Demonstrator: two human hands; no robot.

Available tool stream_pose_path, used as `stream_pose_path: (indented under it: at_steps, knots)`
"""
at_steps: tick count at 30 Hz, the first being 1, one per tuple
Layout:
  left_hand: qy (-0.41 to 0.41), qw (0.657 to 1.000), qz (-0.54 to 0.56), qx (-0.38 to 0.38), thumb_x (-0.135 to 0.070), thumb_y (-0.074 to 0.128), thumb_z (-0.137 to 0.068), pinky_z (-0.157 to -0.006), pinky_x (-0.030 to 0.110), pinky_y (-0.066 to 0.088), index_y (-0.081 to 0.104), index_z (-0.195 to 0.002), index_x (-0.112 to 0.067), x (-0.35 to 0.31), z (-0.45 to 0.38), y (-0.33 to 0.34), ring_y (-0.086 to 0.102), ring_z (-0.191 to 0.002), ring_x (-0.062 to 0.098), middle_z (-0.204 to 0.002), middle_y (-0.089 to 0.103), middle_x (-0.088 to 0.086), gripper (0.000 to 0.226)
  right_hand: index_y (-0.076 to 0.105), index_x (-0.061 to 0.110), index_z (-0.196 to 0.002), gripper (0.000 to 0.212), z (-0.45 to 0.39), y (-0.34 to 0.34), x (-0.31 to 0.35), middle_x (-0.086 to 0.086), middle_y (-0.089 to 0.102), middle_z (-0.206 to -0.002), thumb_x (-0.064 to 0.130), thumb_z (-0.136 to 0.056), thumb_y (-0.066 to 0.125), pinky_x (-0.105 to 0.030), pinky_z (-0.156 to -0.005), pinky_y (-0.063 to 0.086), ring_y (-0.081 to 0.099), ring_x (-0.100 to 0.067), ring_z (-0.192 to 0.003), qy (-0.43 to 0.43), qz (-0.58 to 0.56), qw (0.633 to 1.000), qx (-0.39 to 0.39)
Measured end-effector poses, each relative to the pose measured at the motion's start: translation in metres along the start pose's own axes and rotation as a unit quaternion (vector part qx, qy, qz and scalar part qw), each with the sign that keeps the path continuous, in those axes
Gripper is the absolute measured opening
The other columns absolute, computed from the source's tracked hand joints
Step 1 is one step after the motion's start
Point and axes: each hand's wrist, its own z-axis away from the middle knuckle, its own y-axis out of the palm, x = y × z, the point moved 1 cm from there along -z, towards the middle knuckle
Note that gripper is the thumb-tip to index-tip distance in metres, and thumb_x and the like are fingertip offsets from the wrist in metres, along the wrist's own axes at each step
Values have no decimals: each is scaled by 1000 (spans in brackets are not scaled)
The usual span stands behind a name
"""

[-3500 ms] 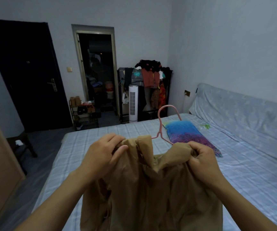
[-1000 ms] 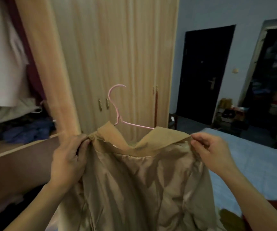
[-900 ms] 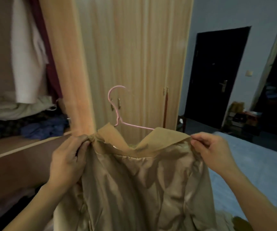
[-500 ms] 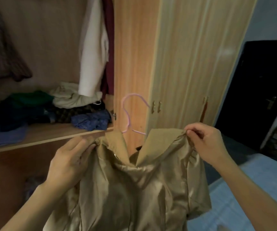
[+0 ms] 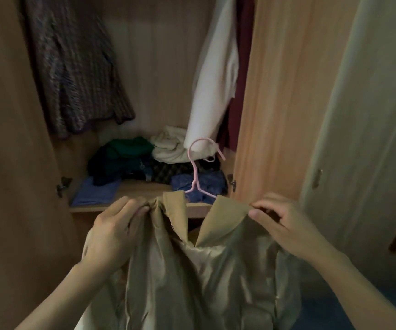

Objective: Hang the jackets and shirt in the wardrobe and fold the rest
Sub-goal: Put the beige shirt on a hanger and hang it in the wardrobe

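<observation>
Head: hands (image 5: 113, 232) (image 5: 285, 225) grip jacket (image 5: 199, 277) shoulders.

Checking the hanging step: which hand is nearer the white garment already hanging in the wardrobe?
Right. The right hand pinches the tan jacket below and slightly right of the white garment; the left hand grips it further left.

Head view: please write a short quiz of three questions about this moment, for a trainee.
1. True or false: the pink hanger already hangs on a rail.
2. What does the left hand grip?
3. The white garment hangs: A) left of the plaid garment, B) right of it.

Key: 1. False; it sits in the tan jacket, held up before the wardrobe shelf. 2. The jacket's shoulder; the right hand pinches the other. 3. B.
</observation>
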Motion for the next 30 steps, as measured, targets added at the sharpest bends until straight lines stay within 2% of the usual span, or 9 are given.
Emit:
stream_pose_path:
  at_steps: [2,8,11,16,19,21,25,28,30]
  knots:
    - [-6,1000,-24,-4,-27,48,-101,-59,40,52,69,-99,-7,9,-10,2,59,-71,18,-85,61,-1,30,71,25,-91,30,-32,12,-10,12,63,-85,52,-91,61,-20,-73,43,62,-9,-84,-19,-23,999,-27]
    - [-22,998,-61,-21,-26,50,-100,-62,43,54,70,-98,-7,43,-27,-4,63,-75,19,-87,63,-1,28,65,27,-83,9,-102,63,-32,10,59,-78,30,-91,67,-28,-71,45,59,-12,-78,-63,-63,996,-13]
    - [-35,995,-86,-28,-30,51,-99,-61,36,55,67,-105,-12,64,-37,-9,60,-77,12,-91,61,-6,24,63,29,-83,10,-137,88,-35,13,58,-79,28,-93,65,-21,-67,44,60,-9,-77,-85,-64,993,-45]
    - [-10,991,-130,-36,-29,52,-99,-63,31,54,59,-113,-19,124,-60,-13,56,-80,8,-98,56,-8,19,63,28,-84,10,-199,125,-30,15,61,-80,28,-93,65,-23,-66,45,61,-9,-77,-113,-58,988,-87]
    - [14,990,-132,-39,-22,53,-100,-67,31,52,59,-112,-19,163,-76,-16,57,-85,11,-101,55,-6,15,66,27,-92,3,-232,145,-22,16,65,-85,29,-90,66,-18,-68,49,64,-8,-81,-116,-74,984,-111]
    - [8,990,-136,-44,-21,54,-99,-67,32,53,60,-112,-19,189,-88,-20,57,-86,12,-102,56,-5,14,65,27,-101,13,-253,157,-15,17,66,-92,27,-88,69,-15,-71,49,65,-9,-86,-116,-91,984,-102]
    - [10,985,-164,-54,-27,49,-101,-71,16,44,61,-112,-16,237,-115,-24,55,-91,9,-106,55,-5,20,65,22,-101,21,-292,179,-4,12,60,-93,11,-85,73,-12,-70,45,62,-11,-84,-145,-69,983,-94]
    - [28,980,-181,-74,-24,48,-101,-81,16,37,63,-110,-7,263,-134,-20,54,-94,15,-107,54,3,24,63,21,-98,17,-317,193,-5,11,58,-92,10,-87,71,-19,-69,50,61,-12,-84,-136,-55,983,-113]
    - [30,975,-203,-89,-23,49,-100,-79,19,36,64,-108,-3,276,-146,-17,54,-94,21,-106,53,8,27,62,21,-99,15,-333,202,-7,11,57,-94,13,-89,69,-24,-71,51,60,-11,-87,-132,-38,983,-124]
